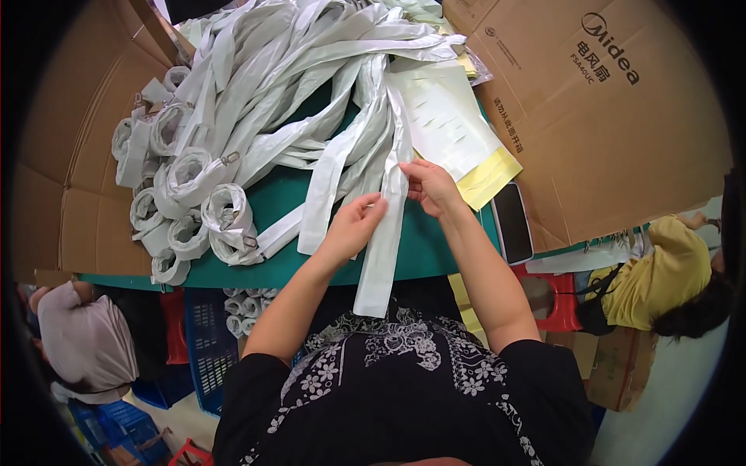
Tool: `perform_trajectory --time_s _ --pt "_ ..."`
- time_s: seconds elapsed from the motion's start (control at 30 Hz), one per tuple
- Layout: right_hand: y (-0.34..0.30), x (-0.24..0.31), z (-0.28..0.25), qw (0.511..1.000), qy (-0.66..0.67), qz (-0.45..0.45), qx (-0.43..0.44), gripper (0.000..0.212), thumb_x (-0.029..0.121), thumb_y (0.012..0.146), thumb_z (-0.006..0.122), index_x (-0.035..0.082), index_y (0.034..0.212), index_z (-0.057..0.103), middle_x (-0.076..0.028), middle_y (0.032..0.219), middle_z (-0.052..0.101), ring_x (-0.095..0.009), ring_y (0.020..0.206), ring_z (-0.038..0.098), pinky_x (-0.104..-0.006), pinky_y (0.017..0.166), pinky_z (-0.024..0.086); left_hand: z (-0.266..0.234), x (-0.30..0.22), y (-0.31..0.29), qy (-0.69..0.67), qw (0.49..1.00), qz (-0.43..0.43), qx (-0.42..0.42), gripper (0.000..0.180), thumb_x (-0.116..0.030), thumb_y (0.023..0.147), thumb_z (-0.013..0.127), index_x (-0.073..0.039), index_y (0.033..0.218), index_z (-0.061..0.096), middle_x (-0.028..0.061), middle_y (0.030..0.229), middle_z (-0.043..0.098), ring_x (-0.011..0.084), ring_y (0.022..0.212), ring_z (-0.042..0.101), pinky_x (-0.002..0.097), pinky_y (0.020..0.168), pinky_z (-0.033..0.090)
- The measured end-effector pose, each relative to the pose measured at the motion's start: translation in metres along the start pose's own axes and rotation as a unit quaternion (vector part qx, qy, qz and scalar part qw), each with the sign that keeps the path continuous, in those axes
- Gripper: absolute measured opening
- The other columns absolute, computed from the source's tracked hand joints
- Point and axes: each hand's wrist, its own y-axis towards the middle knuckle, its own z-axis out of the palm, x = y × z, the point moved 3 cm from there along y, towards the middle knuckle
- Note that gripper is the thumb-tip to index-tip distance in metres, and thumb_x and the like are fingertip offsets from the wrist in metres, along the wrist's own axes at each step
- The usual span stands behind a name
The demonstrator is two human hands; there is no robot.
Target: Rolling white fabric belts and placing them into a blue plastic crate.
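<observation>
A long, flat white strip (378, 268) runs from the pile toward me, its near end hanging over the table's front edge. My left hand (356, 227) is closed, with thumb and fingertips pinching the strip's left edge. A little farther up, my right hand (431, 187) pinches its right edge, fingers curled. Beyond both hands spreads a big tangled heap of similar white strips (268, 74), creased and overlapping. Left of my left hand sit several rolled white strips (227, 220), some with metal clips showing.
The table has a green top (280, 198). Cardboard walls (598, 101) flank it on both sides. White sheets (443, 116), a yellow sheet (491, 177) and a phone (511, 224) lie to the right. A blue crate (210, 349) stands below left. People sit on either side.
</observation>
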Motion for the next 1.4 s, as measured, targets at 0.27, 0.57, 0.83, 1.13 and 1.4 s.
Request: perform_trajectory --time_s 0.27,0.57,0.83,1.13,1.4 --pt "0.026 0.006 -0.008 0.999 0.041 -0.016 -0.015 0.011 0.018 0.086 0.055 0.008 0.09 0.054 -0.001 0.083 0.062 -0.011 0.07 0.059 -0.0252 0.06 0.049 -0.026 -0.004 -0.144 0.259 0.871 0.345 -0.235 0.008 -0.007 0.082 0.058 0.0 0.085 0.062 0.0046 0.07 0.049 0.0137 0.063 0.044 0.024 0.055 0.034" --pt "0.022 0.004 0.016 0.999 0.051 -0.018 -0.003 0.012 0.016 0.086 0.055 0.008 0.095 0.054 -0.002 0.087 0.062 -0.012 0.076 0.06 -0.0265 0.065 0.05 -0.017 0.024 -0.169 0.27 0.87 0.256 -0.323 0.011 -0.001 0.079 0.063 0.0 0.09 0.063 0.0035 0.082 0.049 0.0101 0.063 0.045 0.0204 0.055 0.036" --pt "0.025 -0.012 0.019 0.999 0.049 -0.02 -0.003 0.021 0.013 0.086 0.055 0.008 0.106 0.052 -0.003 0.092 0.062 -0.014 0.079 0.06 -0.0296 0.071 0.052 -0.015 0.041 -0.155 -0.251 0.922 0.058 -0.288 0.011 -0.004 0.085 0.056 0.003 0.093 0.061 0.0052 0.095 0.054 0.0114 0.078 0.058 0.0243 0.063 0.051" --pt "0.023 -0.011 0.024 0.998 0.053 -0.022 0.006 0.019 0.015 0.086 0.055 0.008 0.104 0.052 -0.003 0.092 0.062 -0.013 0.08 0.061 -0.0286 0.069 0.052 -0.018 0.053 -0.162 -0.119 0.94 0.081 -0.309 0.026 -0.006 0.087 0.056 0.002 0.111 0.055 0.0078 0.099 0.057 0.0141 0.081 0.06 0.0252 0.065 0.053" --pt "0.022 -0.021 0.024 0.998 0.056 -0.033 0.006 0.015 0.014 0.086 0.056 0.009 0.099 0.052 -0.002 0.088 0.062 -0.012 0.074 0.061 -0.0263 0.06 0.052 -0.02 0.057 -0.151 -0.421 0.88 -0.117 -0.185 0.026 -0.01 0.088 0.053 0.001 0.112 0.053 0.011 0.105 0.06 0.021 0.095 0.061 0.0282 0.075 0.053"
